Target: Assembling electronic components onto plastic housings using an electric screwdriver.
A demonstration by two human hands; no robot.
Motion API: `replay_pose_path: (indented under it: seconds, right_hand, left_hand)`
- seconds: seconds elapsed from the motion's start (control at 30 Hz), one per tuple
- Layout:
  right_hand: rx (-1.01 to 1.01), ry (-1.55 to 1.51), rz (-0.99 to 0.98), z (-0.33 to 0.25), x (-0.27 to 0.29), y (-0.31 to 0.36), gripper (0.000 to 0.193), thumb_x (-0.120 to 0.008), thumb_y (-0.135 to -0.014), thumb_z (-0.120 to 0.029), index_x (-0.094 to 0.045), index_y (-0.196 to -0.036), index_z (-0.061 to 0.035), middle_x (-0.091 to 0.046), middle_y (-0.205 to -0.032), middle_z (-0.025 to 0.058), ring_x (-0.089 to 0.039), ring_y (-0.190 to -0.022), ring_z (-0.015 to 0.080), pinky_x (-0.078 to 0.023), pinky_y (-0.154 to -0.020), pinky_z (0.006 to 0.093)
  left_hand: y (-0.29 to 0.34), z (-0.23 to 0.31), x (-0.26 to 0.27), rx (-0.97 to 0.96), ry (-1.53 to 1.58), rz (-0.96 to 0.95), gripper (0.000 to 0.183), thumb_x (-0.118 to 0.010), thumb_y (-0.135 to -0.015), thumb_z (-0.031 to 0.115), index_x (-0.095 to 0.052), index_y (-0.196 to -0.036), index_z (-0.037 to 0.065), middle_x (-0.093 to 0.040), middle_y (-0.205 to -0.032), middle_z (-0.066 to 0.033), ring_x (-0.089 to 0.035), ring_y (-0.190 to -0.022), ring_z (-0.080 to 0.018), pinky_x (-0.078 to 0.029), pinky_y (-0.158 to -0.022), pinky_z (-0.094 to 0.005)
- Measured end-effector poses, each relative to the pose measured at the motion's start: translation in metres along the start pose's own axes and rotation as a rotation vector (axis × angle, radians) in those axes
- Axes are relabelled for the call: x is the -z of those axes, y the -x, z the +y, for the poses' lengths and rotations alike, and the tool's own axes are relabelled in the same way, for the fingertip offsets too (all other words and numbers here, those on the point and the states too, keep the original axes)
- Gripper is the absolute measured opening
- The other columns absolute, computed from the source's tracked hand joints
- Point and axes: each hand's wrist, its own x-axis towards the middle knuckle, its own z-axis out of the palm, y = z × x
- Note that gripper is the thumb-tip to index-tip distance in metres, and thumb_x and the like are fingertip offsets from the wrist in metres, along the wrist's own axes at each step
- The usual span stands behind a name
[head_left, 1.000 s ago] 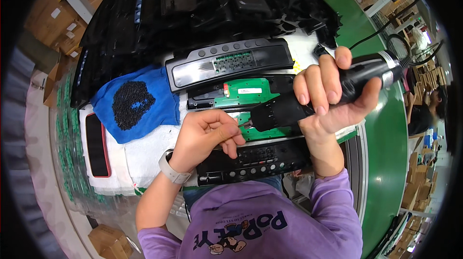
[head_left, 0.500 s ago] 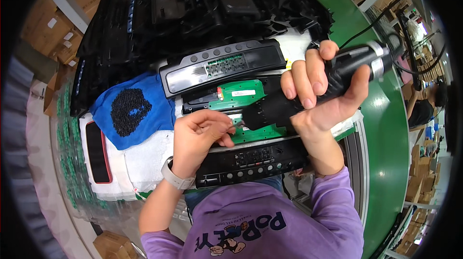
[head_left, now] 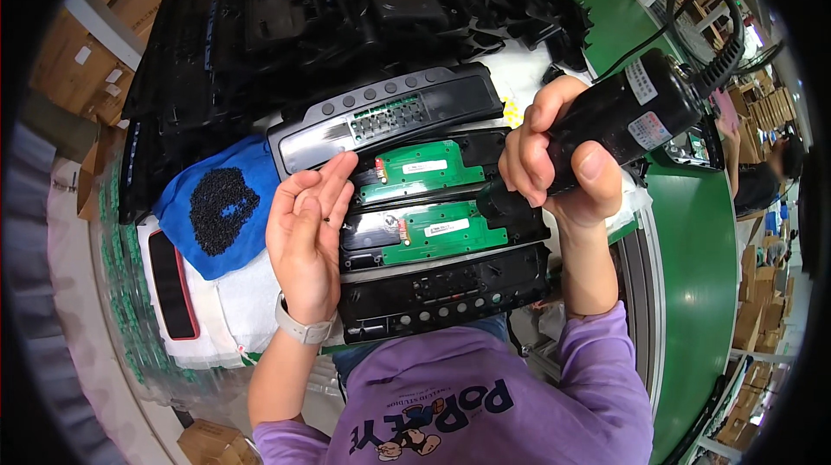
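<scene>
My right hand [head_left: 563, 153] is wrapped round a black electric screwdriver [head_left: 640, 106]. Its nose points down and left over the right end of a green circuit board [head_left: 424, 244] seated in a black plastic housing. Whether the bit touches a screw is hidden. Palm up, my left hand [head_left: 303, 240] is cupped left of that housing, thumb bent toward the fingers; a tiny dark screw [head_left: 327, 219] shows by them. Behind lies a second housing with a green board [head_left: 433, 169]. To the left, many small black screws [head_left: 223, 210] are heaped on a blue cloth [head_left: 186, 240].
A black panel with buttons [head_left: 389, 115] lies behind the boards, another panel [head_left: 446, 288] in front. Black plastic parts [head_left: 346, 6] are stacked at the back. A red-edged phone [head_left: 173, 283] rests at left. The screwdriver's coiled cable [head_left: 736, 41] hangs at right.
My left hand has moved away from the screwdriver's tip, left and up, turning palm up. The screwdriver now points more steeply down at the nearer board.
</scene>
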Motion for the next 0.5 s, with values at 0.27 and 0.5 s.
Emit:
replay_pose_path:
  seconds: [0.27, 0.5]
  right_hand:
    - [-0.013, 0.030, 0.002, -0.002, -0.001, -0.001, 0.044, -0.062, -0.077, -0.037, -0.043, -0.094, -0.0004, -0.044, -0.054, 0.0024, -0.042, -0.038, 0.0107, -0.035, -0.040, 0.0243]
    - [-0.100, 0.095, 0.049, -0.002, -0.009, 0.000, 0.019, -0.066, -0.062, -0.007, -0.055, -0.074, 0.0007, -0.054, -0.060, 0.0042, -0.051, -0.051, 0.0100, -0.040, -0.046, 0.0208]
  left_hand:
    - [0.003, 0.000, -0.001, -0.011, -0.074, 0.024, 0.015, -0.037, -0.095, 0.011, -0.041, -0.108, 0.003, -0.048, -0.122, -0.0254, -0.049, -0.116, -0.0300, -0.042, -0.094, -0.0341]
    - [0.002, -0.003, -0.002, 0.160, -0.114, -0.003, 0.017, -0.036, -0.095, 0.009, -0.045, -0.107, 0.000, -0.052, -0.118, -0.0226, -0.052, -0.113, -0.0282, -0.043, -0.092, -0.0311]
